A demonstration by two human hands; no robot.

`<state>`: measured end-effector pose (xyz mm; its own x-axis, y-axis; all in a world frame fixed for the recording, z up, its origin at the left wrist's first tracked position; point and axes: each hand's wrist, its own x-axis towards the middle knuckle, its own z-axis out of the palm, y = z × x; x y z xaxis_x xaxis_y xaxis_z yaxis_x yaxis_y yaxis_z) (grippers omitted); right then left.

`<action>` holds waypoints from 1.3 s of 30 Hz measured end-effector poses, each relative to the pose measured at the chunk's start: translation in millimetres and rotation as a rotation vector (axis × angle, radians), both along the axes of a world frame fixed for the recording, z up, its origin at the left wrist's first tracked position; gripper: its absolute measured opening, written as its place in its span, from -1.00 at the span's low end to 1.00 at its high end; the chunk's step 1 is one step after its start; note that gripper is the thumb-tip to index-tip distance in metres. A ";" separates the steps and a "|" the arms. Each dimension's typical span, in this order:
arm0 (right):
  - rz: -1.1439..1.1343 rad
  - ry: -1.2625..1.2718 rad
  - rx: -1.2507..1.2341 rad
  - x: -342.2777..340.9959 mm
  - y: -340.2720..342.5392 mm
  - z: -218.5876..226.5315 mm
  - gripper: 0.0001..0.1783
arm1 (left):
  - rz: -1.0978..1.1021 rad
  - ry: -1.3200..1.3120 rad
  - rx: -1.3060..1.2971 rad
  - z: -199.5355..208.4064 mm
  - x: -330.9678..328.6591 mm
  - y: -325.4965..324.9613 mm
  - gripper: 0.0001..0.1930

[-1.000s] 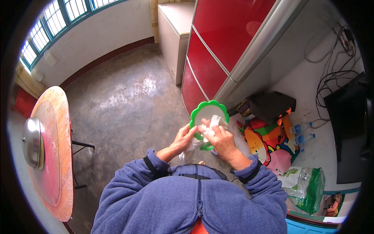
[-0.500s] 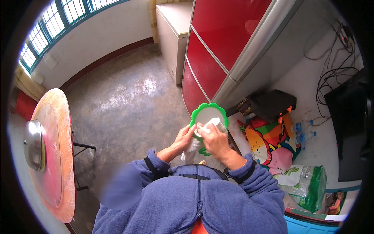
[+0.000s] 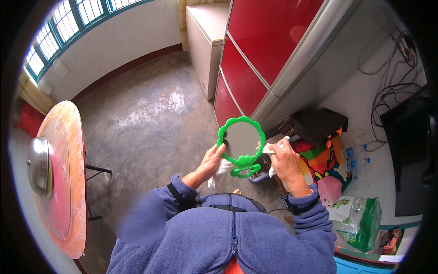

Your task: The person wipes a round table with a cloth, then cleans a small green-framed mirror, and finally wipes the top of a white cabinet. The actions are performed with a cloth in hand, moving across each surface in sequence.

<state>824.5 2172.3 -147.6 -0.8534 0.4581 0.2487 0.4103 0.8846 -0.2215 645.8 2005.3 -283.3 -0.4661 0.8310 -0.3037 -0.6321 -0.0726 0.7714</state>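
A hand mirror [image 3: 242, 137] with a scalloped green frame and a looped green handle faces up before me. My left hand [image 3: 210, 162] is closed on its left rim, thumb over the front edge. Crumpled white material, like tissue or a plastic bag, [image 3: 221, 169] hangs below that hand; whether the fingers hold it is unclear. Just off the mirror's right side, my right hand [image 3: 287, 164] is closed on a white tissue [image 3: 269, 149]. The glass is uncovered and shows a dark reflection at its left.
At the left stands a round table [image 3: 68, 182] bearing a metal domed lid [image 3: 40, 166]. A red-fronted cabinet [image 3: 269, 45] rises ahead. On the right are a colourful cartoon bag [image 3: 331, 162], water bottles [image 3: 356, 150], a green-and-white plastic pack [image 3: 358, 219] and loose black cables [image 3: 388, 96].
My right hand has moved off the mirror to the right with the tissue. The mirror has come up slightly, and its glass and handle now show fully.
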 end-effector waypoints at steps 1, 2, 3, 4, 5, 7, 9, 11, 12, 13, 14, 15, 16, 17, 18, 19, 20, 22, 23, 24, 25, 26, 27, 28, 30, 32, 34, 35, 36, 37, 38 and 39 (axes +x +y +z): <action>-0.015 0.023 0.007 2.8 4.2 1.1 -0.73 | -0.007 -0.042 0.068 0.3 -0.4 0.0 -0.64; -0.042 0.017 -0.001 5.3 7.4 1.7 -0.72 | 0.002 -0.097 0.085 0.7 -0.1 0.1 -0.65; -0.053 0.042 0.002 7.5 9.5 2.1 -0.72 | -0.020 -0.168 0.153 1.4 -0.4 0.2 -0.66; -0.067 0.060 0.002 9.4 10.8 2.3 -0.73 | 0.001 -0.158 0.078 2.3 -0.5 0.1 -0.66; -0.073 0.087 0.008 11.2 11.8 2.6 -0.73 | -0.011 -0.164 0.055 3.3 -0.8 0.2 -0.66; -0.093 0.053 -0.002 14.1 12.9 3.0 -0.71 | -0.012 -0.175 0.042 5.7 -1.0 0.4 -0.68; -0.105 0.040 -0.010 16.4 13.6 3.5 -0.69 | 0.011 -0.183 0.063 8.2 -0.1 0.4 -0.70; -0.130 0.023 -0.027 17.9 14.4 3.7 -0.69 | -0.005 -0.167 0.061 10.4 1.2 -0.5 -0.71; -0.117 0.047 -0.030 18.3 14.7 3.8 -0.70 | -0.013 -0.159 0.060 11.2 1.9 -1.1 -0.71; -0.117 0.054 -0.039 18.6 15.0 3.9 -0.70 | -0.027 -0.147 0.070 11.9 2.3 -0.8 -0.71; -0.120 0.059 -0.050 18.6 15.3 3.8 -0.70 | -0.041 -0.136 0.081 12.4 2.5 -0.8 -0.70; -0.119 0.056 -0.053 18.9 15.4 3.8 -0.70 | -0.050 -0.131 0.085 12.6 3.0 -1.0 -0.70; -0.120 0.053 -0.059 18.9 15.4 3.8 -0.69 | -0.062 -0.094 0.099 12.7 2.8 -1.2 -0.70; -0.121 0.049 -0.065 18.9 15.3 3.6 -0.69 | -0.070 -0.064 0.106 12.7 2.9 -1.7 -0.70; -0.114 0.054 -0.069 18.9 15.0 3.5 -0.70 | -0.086 -0.044 0.120 12.6 2.8 -2.2 -0.70; -0.108 0.059 -0.073 18.8 14.8 3.3 -0.70 | -0.089 -0.033 0.106 12.5 2.1 -2.9 -0.70; -0.106 0.056 -0.078 18.7 14.6 3.1 -0.70 | -0.100 -0.032 0.099 12.4 1.8 -3.7 -0.70; -0.103 0.059 -0.083 18.5 14.3 2.6 -0.70 | -0.114 -0.034 0.094 12.5 0.9 -5.2 -0.69; -0.110 0.047 -0.085 18.5 14.4 2.3 -0.70 | -0.117 -0.037 0.097 12.6 0.8 -5.6 -0.69; -0.106 0.054 -0.089 18.4 14.5 1.9 -0.69 | -0.116 -0.058 0.097 12.9 0.8 -5.9 -0.68; -0.107 0.051 -0.093 18.4 14.6 1.5 -0.69 | -0.104 -0.033 0.112 13.3 1.4 -5.7 -0.67; -0.114 0.038 -0.094 18.5 14.9 1.2 -0.69 | -0.087 -0.027 0.126 13.7 2.0 -5.3 -0.66; -0.107 0.049 -0.102 18.5 14.9 0.7 -0.69 | -0.080 -0.034 0.143 14.3 2.6 -5.1 -0.65; -0.105 0.050 -0.106 18.6 14.9 0.2 -0.69 | -0.068 -0.002 0.134 14.9 3.1 -4.9 -0.65; -0.107 0.057 -0.112 19.2 14.5 -0.7 -0.69 | -0.064 0.034 0.124 16.2 3.3 -4.9 -0.63; -0.115 0.070 -0.118 20.0 13.7 -1.7 -0.71 | -0.075 0.023 0.102 17.7 2.7 -5.5 -0.62; -0.114 0.075 -0.117 20.9 13.1 -2.7 -0.71 | -0.083 0.017 0.088 18.9 2.0 -5.8 -0.62; -0.114 0.077 -0.118 21.3 12.9 -3.2 -0.71 | -0.085 0.017 0.086 19.2 1.9 -5.8 -0.62; -0.117 0.072 -0.121 21.9 12.9 -3.7 -0.71 | -0.088 0.017 0.083 19.4 2.1 -5.6 -0.63; -0.121 0.067 -0.125 22.4 12.9 -4.2 -0.71 | -0.081 0.005 0.098 19.3 2.6 -5.1 -0.64; -0.131 0.056 -0.125 22.9 13.1 -4.7 -0.71 | -0.074 -0.007 0.114 18.9 3.1 -4.4 -0.66; -0.125 0.064 -0.132 23.6 13.0 -5.2 -0.71 | -0.064 -0.030 0.104 18.2 3.5 -3.8 -0.67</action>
<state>848.1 2185.3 -152.7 -0.7722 0.5918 0.2315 0.4962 0.7891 -0.3620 649.4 2001.4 -265.1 -0.4029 0.8865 -0.2275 -0.6610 -0.1099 0.7423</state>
